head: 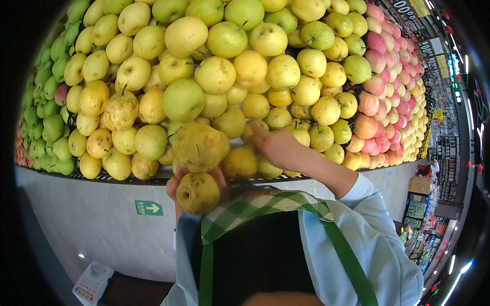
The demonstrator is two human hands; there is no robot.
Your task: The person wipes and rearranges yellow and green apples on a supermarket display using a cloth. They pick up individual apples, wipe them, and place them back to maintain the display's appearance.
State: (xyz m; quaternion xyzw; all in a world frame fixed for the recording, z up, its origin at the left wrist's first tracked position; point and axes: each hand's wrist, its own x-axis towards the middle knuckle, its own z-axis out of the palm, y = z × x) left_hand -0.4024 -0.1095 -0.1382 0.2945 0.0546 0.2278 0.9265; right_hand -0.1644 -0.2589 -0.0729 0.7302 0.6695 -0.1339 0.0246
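My left hand [172,189] is shut on a brown-blotched yellow pear [197,194] in front of my chest. Right above that fruit is a larger blotched pear [197,148]; whether the same hand supports it is hidden. My right hand [276,147] reaches into the pile of yellow-green pears, its fingertips at a yellow pear [249,134]. Blur hides whether they grip it. Just below those fingers sits a darker yellow pear [240,162], beside a patch of the display's pale bottom.
Green fruit [53,128] is piled on the left, pink apples [377,61] on the right. A black slotted rim [153,181] edges the display. On the grey floor [115,229] are a green arrow sign [148,207] and a white box [93,282]. Stocked shelves [444,153] stand far right.
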